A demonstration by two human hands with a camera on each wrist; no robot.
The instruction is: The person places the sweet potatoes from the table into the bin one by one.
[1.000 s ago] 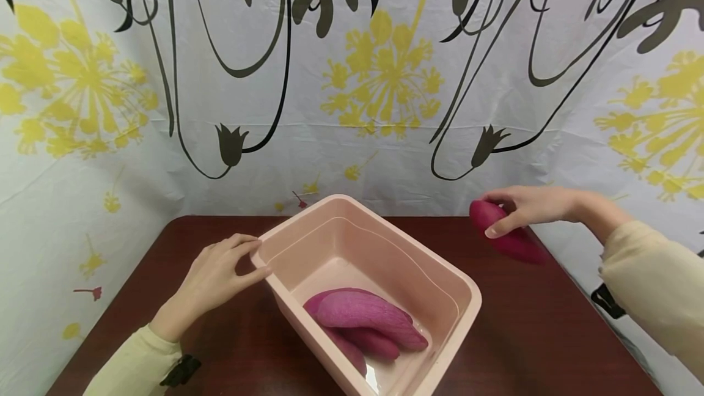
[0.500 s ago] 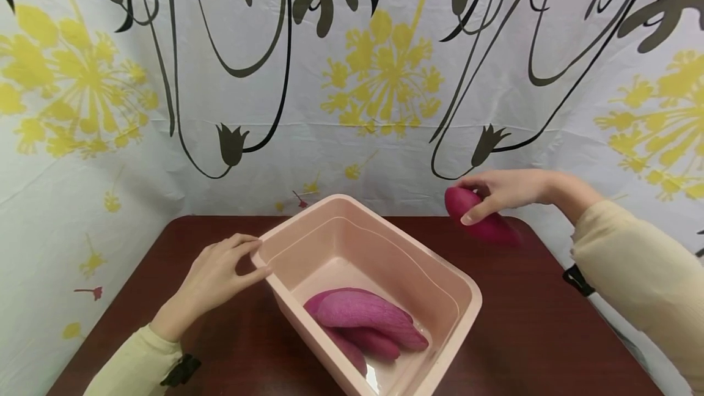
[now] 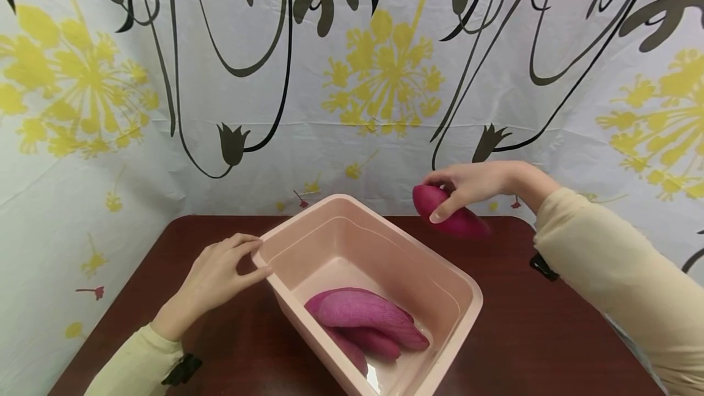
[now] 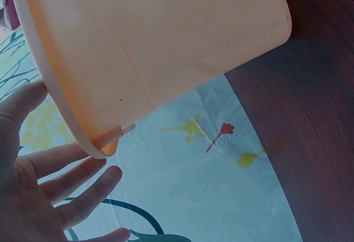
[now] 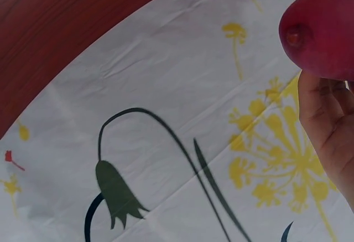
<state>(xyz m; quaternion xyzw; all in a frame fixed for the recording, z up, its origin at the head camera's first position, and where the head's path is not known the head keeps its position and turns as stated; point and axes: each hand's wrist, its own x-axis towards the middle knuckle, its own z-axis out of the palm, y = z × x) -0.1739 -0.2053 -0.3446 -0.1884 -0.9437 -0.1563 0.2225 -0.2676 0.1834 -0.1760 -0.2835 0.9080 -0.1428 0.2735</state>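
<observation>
My right hand holds a purple-red sweet potato in the air, beyond the basin's far right side; thumb and fingers close on it from above. The sweet potato's rounded end fills the upper right of the right wrist view. A pink plastic basin stands at an angle on the table with several sweet potatoes piled in its near part. At its left corner my left hand grips the rim with thumb and index finger, while the other fingers stay spread outside.
The dark red-brown wooden table extends on both sides of the basin. A white cloth printed with yellow and dark plants hangs behind it and along the sides. Black straps sit at both cuffs.
My right hand has carried the sweet potato leftward and a little up, closer to the basin. My left hand, the basin and the piled sweet potatoes have stayed in place.
</observation>
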